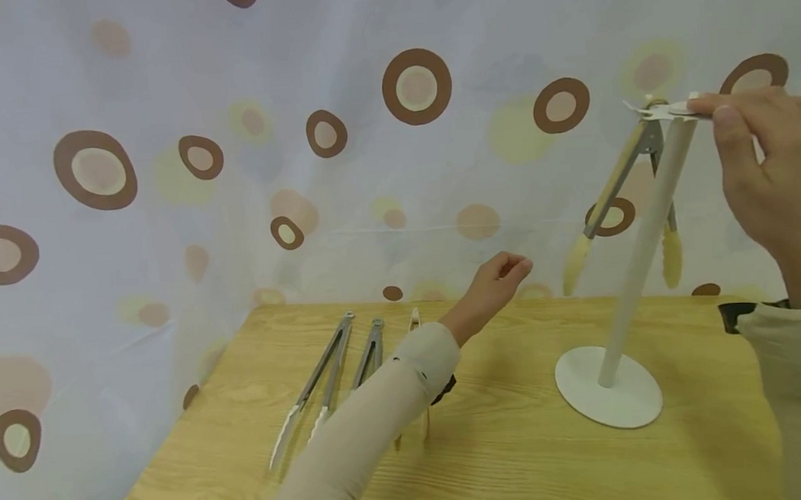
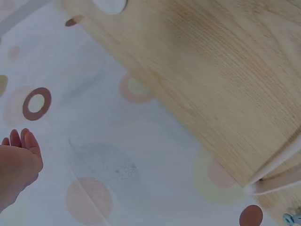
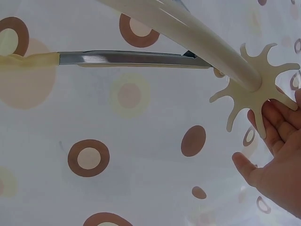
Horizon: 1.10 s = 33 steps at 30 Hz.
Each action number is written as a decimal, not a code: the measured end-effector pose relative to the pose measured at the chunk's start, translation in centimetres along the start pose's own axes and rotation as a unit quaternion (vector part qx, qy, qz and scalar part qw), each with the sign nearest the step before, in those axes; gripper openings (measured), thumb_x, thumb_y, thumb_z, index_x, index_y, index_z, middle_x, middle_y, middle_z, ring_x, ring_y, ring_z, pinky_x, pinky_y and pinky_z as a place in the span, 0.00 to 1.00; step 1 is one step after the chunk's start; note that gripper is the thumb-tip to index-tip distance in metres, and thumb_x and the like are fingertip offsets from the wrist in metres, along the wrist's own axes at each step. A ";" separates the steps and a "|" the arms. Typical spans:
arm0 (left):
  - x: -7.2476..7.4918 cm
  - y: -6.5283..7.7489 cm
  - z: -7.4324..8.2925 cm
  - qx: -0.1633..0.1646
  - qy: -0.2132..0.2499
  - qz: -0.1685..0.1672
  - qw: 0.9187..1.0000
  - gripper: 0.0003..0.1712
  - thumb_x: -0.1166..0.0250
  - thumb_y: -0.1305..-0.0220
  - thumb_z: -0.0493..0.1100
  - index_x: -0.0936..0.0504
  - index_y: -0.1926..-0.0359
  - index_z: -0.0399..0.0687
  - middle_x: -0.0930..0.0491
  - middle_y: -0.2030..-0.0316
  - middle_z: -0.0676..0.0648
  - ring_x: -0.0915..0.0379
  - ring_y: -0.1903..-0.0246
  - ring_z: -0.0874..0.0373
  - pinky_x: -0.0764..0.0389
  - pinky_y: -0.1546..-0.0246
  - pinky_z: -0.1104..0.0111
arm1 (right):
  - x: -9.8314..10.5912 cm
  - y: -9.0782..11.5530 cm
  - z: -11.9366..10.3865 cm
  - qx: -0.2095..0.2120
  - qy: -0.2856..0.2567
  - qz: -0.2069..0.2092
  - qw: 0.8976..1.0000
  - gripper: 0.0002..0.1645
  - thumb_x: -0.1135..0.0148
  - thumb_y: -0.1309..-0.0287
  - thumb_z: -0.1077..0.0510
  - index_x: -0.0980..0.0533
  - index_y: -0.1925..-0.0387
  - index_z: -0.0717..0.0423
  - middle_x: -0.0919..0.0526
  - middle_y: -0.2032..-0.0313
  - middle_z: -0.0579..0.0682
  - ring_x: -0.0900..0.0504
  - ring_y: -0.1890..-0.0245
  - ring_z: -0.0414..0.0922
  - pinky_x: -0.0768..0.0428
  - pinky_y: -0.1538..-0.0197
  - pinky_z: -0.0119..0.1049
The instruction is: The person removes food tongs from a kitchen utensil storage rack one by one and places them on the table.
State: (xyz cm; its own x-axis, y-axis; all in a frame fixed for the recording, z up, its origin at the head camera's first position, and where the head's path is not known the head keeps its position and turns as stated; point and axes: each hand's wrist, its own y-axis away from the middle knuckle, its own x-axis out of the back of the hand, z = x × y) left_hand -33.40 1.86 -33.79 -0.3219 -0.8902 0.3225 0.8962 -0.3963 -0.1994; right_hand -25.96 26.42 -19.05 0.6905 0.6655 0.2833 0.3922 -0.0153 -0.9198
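Note:
A white stand (image 1: pixel 651 242) with a round base and a top of several curved hooks (image 3: pixel 268 73) rises at the right of the table. From one hook hangs a pair of metal tongs (image 1: pixel 613 187) with yellow tips. My right hand (image 1: pixel 777 166) touches the hooked top from the right. In the right wrist view its fingers lie against the top's far side, while the thumb stands apart from it. My left hand (image 1: pixel 489 290) is in the air left of the stand, fingers loosely curled around nothing.
On the wooden table (image 1: pixel 508 434), left of the stand, lie metal tongs (image 1: pixel 315 385) with white tips, a second pair of metal tongs (image 1: pixel 368 351) and pale tongs (image 1: pixel 415 318), partly behind my left sleeve. A patterned curtain (image 1: pixel 368 168) hangs behind the table.

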 end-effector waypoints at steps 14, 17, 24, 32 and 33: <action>-5.2 -2.3 5.1 -0.038 0.133 0.005 0.990 0.21 0.50 0.26 0.52 0.25 0.41 0.49 0.25 0.46 0.58 0.33 0.45 0.70 0.32 0.45 0.73 | 0.6 0.4 0.3 -0.001 0.020 0.016 1.000 0.22 0.57 0.27 0.54 0.21 0.47 0.59 0.21 0.46 0.51 0.29 0.41 0.40 0.40 0.36 0.35; -5.7 -2.7 5.9 -0.040 0.137 0.013 0.990 0.21 0.50 0.26 0.53 0.25 0.41 0.49 0.25 0.47 0.59 0.32 0.46 0.70 0.31 0.46 0.73 | 0.4 0.4 0.3 0.007 0.009 0.020 1.000 0.22 0.57 0.27 0.54 0.21 0.48 0.61 0.23 0.48 0.31 0.30 0.42 0.34 0.40 0.36 0.34; -6.2 -3.7 7.6 -0.014 0.136 0.018 0.991 0.20 0.49 0.27 0.55 0.23 0.43 0.54 0.25 0.52 0.63 0.31 0.49 0.71 0.30 0.48 0.72 | 0.1 0.2 0.4 0.031 0.007 0.026 0.999 0.22 0.55 0.27 0.52 0.20 0.49 0.61 0.27 0.50 0.22 0.29 0.44 0.32 0.39 0.39 0.31; -5.9 -4.1 8.2 -0.002 0.130 -0.010 0.991 0.22 0.52 0.26 0.56 0.23 0.41 0.51 0.26 0.48 0.62 0.32 0.48 0.70 0.31 0.47 0.71 | -0.2 0.0 0.5 0.040 0.007 0.019 0.999 0.24 0.57 0.26 0.51 0.21 0.49 0.63 0.20 0.50 0.65 0.27 0.43 0.41 0.38 0.37 0.35; -5.8 -4.1 8.2 0.000 0.134 -0.014 0.991 0.22 0.52 0.26 0.55 0.23 0.42 0.50 0.25 0.49 0.61 0.32 0.50 0.70 0.31 0.48 0.72 | -0.2 0.0 0.5 0.042 0.008 0.017 0.999 0.24 0.57 0.26 0.51 0.21 0.48 0.62 0.20 0.50 0.65 0.27 0.42 0.46 0.38 0.37 0.36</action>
State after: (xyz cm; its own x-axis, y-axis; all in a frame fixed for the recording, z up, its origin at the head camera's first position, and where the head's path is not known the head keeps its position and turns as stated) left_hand -32.75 10.48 -27.23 -0.4158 -0.9068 0.0696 0.8858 -0.4211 -0.1948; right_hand -26.44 26.64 -19.24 0.7127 0.6536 0.2547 0.3162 0.0248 -0.9484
